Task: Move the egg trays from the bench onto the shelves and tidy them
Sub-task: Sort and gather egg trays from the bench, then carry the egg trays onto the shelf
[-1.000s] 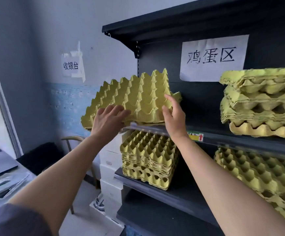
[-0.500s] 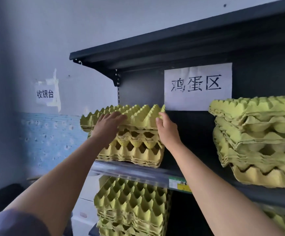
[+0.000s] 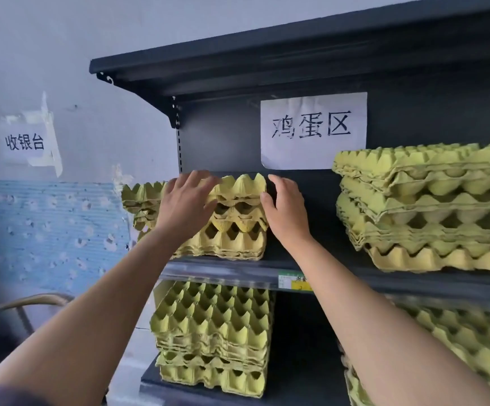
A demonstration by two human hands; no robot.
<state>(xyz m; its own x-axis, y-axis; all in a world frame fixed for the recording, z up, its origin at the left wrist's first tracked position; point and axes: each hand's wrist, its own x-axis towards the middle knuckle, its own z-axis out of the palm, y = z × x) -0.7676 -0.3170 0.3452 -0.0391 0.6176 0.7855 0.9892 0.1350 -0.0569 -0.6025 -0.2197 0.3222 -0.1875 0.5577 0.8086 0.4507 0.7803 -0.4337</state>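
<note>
A stack of yellow-green egg trays [image 3: 235, 230] stands on the left of the dark upper shelf [image 3: 232, 273]. My left hand [image 3: 183, 205] lies flat on the stack's top tray, fingers spread. My right hand [image 3: 286, 213] presses against the stack's right side, thumb on the front edge and fingers reaching behind. A taller, uneven stack of trays [image 3: 425, 209] sits on the same shelf to the right. On the lower shelf [image 3: 296, 379] stand another tray stack [image 3: 213, 338] on the left and one [image 3: 466, 341] at the right edge.
A white paper sign [image 3: 314, 130] hangs on the shelf's back panel. The top shelf board [image 3: 267, 65] overhangs the stacks. Another paper label [image 3: 27, 142] is taped to the wall on the left. A chair back [image 3: 33, 303] shows at lower left.
The tilted tray I held has come down flat onto the left stack on the upper shelf. Both hands now rest on that stack instead of carrying the tray.
</note>
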